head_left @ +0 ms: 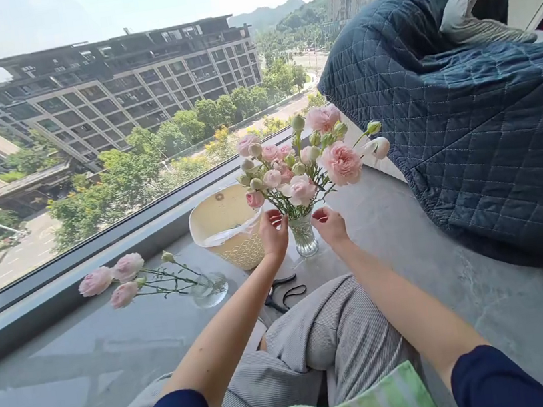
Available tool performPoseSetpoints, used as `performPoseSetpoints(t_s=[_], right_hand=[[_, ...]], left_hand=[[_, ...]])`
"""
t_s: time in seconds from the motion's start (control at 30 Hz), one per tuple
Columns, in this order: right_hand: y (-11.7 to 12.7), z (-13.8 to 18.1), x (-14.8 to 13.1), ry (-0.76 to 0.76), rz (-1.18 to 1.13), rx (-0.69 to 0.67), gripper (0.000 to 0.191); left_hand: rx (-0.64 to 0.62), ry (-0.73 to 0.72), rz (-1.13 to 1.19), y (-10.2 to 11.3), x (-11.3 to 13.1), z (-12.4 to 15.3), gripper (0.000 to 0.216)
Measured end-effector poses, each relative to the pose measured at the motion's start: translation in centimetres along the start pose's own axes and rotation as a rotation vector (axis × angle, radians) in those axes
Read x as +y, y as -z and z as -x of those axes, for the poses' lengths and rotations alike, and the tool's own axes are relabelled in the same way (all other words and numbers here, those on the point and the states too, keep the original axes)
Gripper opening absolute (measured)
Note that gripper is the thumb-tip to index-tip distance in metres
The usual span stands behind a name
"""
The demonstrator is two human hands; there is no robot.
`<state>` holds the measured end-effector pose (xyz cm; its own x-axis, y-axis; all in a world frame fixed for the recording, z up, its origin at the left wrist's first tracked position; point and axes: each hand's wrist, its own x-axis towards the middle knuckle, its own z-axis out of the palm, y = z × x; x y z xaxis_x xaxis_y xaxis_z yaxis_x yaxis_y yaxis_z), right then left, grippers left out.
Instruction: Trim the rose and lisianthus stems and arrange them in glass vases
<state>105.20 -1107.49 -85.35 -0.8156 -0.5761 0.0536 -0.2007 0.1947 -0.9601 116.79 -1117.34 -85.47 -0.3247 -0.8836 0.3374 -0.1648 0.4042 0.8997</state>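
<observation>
Glass vase [303, 236] pretty full of pink lisianthus [296, 163], another bunch [115, 279] waiting on the ledge [121, 359], left hand [273, 233] and right hand [329, 225] curled narrow, anything held, no idea.

Probably pink lisianthus [341, 162] fan from a glass vase [303, 238]; upright.

Around the glass vase [303, 238] I have a basket [224, 227] just left, scissors [277, 295] in front, a second vase [211, 290] further left.

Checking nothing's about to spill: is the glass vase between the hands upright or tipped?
Upright: the glass vase stands on its base on the concrete window ledge, with the pink lisianthus rising from its mouth.
</observation>
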Motion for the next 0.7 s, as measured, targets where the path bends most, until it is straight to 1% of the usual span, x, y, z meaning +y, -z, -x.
performPoseSetpoints(t_s=[0.1,0.2,0.27,0.33,0.37,0.53,0.7], right_hand=[[-0.5,0.2,-0.5,0.062,0.092,-0.053,0.018],[-1.3,-0.1,-1.3,0.121,0.241,-0.060,0.024],[-1.9,-0.4,-1.8,0.162,0.350,-0.047,0.019],[-2.4,-0.7,-2.0,0.201,0.423,-0.036,0.011],[-2.5,-0.9,-2.1,0.216,0.438,-0.030,0.011],[-2.4,-1.3,-2.1,0.259,0.412,0.053,0.017],[-2.0,-1.5,-2.1,0.296,0.293,0.096,0.027]], left_hand=[[0.027,0.061,0.006,-0.3,-0.6,-0.5,0.017],[-0.015,0.085,-0.044,-0.3,-0.9,-1.2,0.010],[-0.048,0.068,-0.083,0.0,-1.0,-1.5,0.007],[-0.056,0.038,-0.112,0.3,-0.9,-1.7,0.005],[-0.053,0.023,-0.117,0.5,-0.8,-1.8,0.005],[-0.008,-0.025,-0.070,1.2,-0.4,-2.2,0.006],[0.034,-0.120,0.116,1.1,0.0,-3.0,0.009]])
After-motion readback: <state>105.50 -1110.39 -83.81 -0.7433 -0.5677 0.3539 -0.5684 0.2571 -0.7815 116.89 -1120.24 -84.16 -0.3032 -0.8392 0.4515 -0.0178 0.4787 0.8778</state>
